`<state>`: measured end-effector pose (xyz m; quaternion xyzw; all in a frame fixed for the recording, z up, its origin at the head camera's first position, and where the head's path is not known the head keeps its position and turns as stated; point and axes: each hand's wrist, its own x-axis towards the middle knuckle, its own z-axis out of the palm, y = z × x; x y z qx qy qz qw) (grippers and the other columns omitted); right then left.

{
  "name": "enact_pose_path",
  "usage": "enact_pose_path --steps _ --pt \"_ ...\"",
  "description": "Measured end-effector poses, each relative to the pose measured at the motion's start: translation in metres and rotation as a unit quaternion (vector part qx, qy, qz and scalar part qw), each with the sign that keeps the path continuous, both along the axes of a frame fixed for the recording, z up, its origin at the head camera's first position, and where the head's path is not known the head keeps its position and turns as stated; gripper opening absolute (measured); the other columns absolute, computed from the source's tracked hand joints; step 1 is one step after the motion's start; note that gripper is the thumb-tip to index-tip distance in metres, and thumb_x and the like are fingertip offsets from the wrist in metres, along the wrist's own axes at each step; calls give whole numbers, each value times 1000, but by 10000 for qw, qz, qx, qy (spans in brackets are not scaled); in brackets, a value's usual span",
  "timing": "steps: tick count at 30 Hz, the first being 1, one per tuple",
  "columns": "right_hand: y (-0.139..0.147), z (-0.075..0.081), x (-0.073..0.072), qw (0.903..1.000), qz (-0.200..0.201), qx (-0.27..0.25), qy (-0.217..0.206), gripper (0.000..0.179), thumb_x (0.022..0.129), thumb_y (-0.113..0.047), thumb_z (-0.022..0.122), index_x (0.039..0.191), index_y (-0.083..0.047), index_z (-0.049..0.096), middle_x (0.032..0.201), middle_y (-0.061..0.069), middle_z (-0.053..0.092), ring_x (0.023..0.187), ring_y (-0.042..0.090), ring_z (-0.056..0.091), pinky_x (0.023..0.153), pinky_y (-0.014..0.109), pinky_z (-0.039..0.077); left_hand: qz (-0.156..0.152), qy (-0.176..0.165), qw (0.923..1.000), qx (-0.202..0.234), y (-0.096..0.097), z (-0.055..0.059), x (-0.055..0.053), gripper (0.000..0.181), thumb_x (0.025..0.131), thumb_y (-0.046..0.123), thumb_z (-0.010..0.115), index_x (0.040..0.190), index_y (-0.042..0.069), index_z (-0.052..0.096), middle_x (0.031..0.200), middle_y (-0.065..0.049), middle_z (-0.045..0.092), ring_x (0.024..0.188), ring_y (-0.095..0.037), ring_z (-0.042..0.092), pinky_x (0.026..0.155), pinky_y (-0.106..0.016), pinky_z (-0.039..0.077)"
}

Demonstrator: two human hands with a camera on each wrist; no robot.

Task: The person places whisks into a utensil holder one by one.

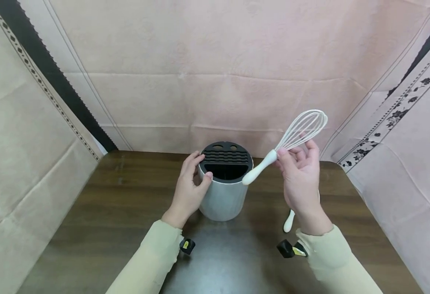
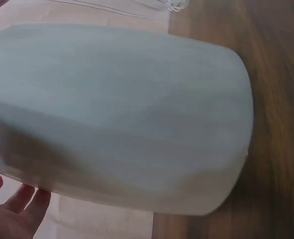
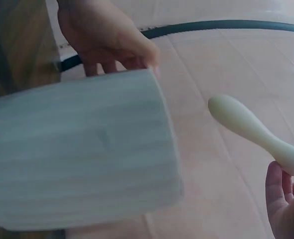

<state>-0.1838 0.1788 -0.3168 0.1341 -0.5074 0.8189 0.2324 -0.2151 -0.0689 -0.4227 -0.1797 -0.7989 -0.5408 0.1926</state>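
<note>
A light grey utensil holder (image 1: 223,200) stands upright on the table, its dark lid (image 1: 227,157) having a wide slot, narrow wavy slots and round holes. My left hand (image 1: 190,185) grips the holder at its upper left side, thumb at the near rim. In my right hand (image 1: 303,175) I pinch a white whisk (image 1: 284,147) where handle meets wires. It slants, wires up to the right, the handle end beside the lid's right edge. The right wrist view shows the whisk handle (image 3: 246,127) apart from the holder's wall (image 3: 87,149).
Another white-handled utensil (image 1: 289,221) lies on the brown wooden table (image 1: 127,228), mostly hidden behind my right hand and wrist. Pale cloth (image 1: 218,81) hangs behind the table and along both sides. Small dark wrist devices sit at both cuffs.
</note>
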Motion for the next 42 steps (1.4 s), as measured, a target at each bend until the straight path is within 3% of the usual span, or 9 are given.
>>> enact_pose_path --steps 5,10,19,25,29,35,42 --pt "-13 -8 -6 10000 -52 44 -19 64 87 6 65 139 -10 30 109 20 53 91 25 64 78 36 55 -25 -8 9999 -153 -1 -1 2 55 97 42 50 146 19 38 154 8 26 134 -9 34 105 -39 37" --pt "-23 -16 -11 9998 -135 129 94 63 86 5 66 136 -9 31 110 21 54 92 28 64 80 37 54 -32 27 9999 -143 1 -3 1 53 98 40 48 146 19 35 153 1 27 133 -14 36 105 -41 36" --pt "-42 -32 -14 9913 -179 1235 424 70 86 5 67 139 -7 23 116 23 52 98 31 61 85 33 52 110 294 9995 -83 4 -7 -2 52 98 38 46 144 18 35 149 -3 30 129 -17 37 103 -48 37" --pt "-49 -32 -14 9881 -93 1504 315 71 85 6 66 140 -9 22 119 21 52 100 29 60 87 33 51 193 175 9997 -36 7 -8 -2 51 96 33 47 143 19 35 148 -1 31 127 -18 36 103 -49 37" --pt "-54 -24 -9 9831 -45 1814 239 70 85 9 64 139 -8 23 119 26 50 100 29 59 84 30 51 248 125 9996 -15 8 -8 -2 51 95 29 48 143 20 35 147 0 31 127 -17 36 102 -46 38" --pt "-60 -21 -12 9579 83 2831 473 72 85 9 64 142 -6 22 116 27 52 100 32 61 81 29 53 328 143 9993 -66 8 -8 -2 51 94 28 49 143 22 35 147 1 31 127 -17 35 103 -45 38" --pt "-57 -32 -26 9032 2 4258 550 75 88 -6 68 147 -12 21 110 18 59 92 20 66 78 33 54 347 233 9991 -110 10 -8 -3 50 94 28 48 142 19 36 144 1 33 123 -17 37 100 -45 39"
